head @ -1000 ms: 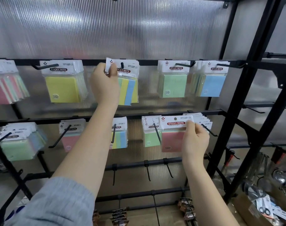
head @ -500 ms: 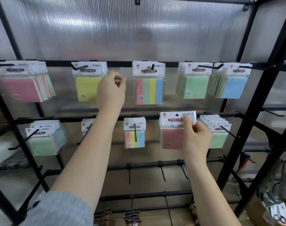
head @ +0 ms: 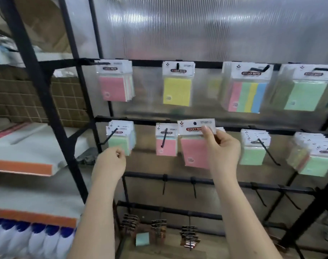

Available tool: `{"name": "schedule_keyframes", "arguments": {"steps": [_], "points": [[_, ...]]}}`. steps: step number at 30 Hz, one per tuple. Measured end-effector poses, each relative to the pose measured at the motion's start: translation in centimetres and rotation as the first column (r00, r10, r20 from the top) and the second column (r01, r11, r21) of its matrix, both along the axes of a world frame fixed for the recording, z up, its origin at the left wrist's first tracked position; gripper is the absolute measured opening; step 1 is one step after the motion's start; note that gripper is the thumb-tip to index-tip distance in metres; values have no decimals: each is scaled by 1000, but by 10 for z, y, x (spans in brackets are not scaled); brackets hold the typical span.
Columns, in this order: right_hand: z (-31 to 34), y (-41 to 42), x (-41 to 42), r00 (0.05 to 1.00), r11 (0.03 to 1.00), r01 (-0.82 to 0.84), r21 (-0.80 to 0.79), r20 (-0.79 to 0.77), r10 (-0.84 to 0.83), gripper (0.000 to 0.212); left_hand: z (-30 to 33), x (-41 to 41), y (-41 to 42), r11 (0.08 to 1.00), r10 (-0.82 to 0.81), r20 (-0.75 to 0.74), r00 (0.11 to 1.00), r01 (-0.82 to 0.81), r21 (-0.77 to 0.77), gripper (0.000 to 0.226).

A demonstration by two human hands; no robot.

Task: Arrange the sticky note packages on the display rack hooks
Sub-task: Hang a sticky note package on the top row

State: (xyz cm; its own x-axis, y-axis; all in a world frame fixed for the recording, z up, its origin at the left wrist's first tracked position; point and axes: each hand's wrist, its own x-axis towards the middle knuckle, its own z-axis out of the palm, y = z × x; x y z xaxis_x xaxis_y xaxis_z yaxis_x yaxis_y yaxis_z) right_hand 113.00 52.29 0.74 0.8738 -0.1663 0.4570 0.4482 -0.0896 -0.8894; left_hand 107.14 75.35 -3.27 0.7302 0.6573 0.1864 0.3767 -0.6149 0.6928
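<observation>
Sticky note package with pink notes (head: 195, 146) is in the right hand (head: 223, 150), which pinches its white header card at the right side with thumb and fingers; the package is off the hooks, in front of the middle rail (head: 234, 128) of the display rack, and it tilts a little. The left hand (head: 109, 163) is lower and to the left of this package, with its fingers curled in; it holds nothing that I can see, and it is just below the green packages (head: 121, 139) that hang on a hook at the left end of the middle rail.

Just left of the held package, a smaller pink package (head: 166, 140) hangs on its hook (head: 164, 137) and touches the held one at the edge. Right of the held package, on the same rail, hangs a stack of green packages (head: 253, 146), and further right one more thick stack (head: 314, 154).

Below the held package, a lower rail (head: 224, 182) carries bare hooks, and under it there are small dark items (head: 189, 234) near the floor; they are too blurred to name.

Above the held package, the top rail (head: 206, 63) carries four groups: pink (head: 115, 83) at the left, yellow (head: 178, 85), a striped multicolour package (head: 247, 90), and green (head: 307, 90) at the right. Behind all is a ribbed translucent panel (head: 196, 28). Far left of the rack stands a shelf with orange edges (head: 28, 167), and white bottles with blue caps (head: 28, 236) are under it.
</observation>
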Motion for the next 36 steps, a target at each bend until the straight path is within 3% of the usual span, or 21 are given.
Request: {"name": "schedule_keyframes", "arguments": {"steps": [9, 14, 20, 28, 36], "points": [[42, 119, -1, 959, 961, -277, 21, 74, 275, 15, 1, -33, 75, 991, 130, -5, 991, -130, -22, 21], [70, 188, 8, 929, 936, -348, 55, 156, 337, 11, 11, -29, 114, 990, 136, -17, 991, -136, 35, 13], [97, 244, 29, 930, 944, -319, 79, 216, 296, 20, 24, -7, 149, 996, 81, 2, 997, -81, 38, 18], [108, 259, 30, 942, 971, -223, 86, 277, 192, 17, 29, 12, 169, 994, 63, -87, 994, -55, 93, 19], [104, 270, 47, 980, 996, -83, 17, 181, 79, 40, 28, 5, 171, 995, -4, -79, 997, 12, 97, 18]]}}
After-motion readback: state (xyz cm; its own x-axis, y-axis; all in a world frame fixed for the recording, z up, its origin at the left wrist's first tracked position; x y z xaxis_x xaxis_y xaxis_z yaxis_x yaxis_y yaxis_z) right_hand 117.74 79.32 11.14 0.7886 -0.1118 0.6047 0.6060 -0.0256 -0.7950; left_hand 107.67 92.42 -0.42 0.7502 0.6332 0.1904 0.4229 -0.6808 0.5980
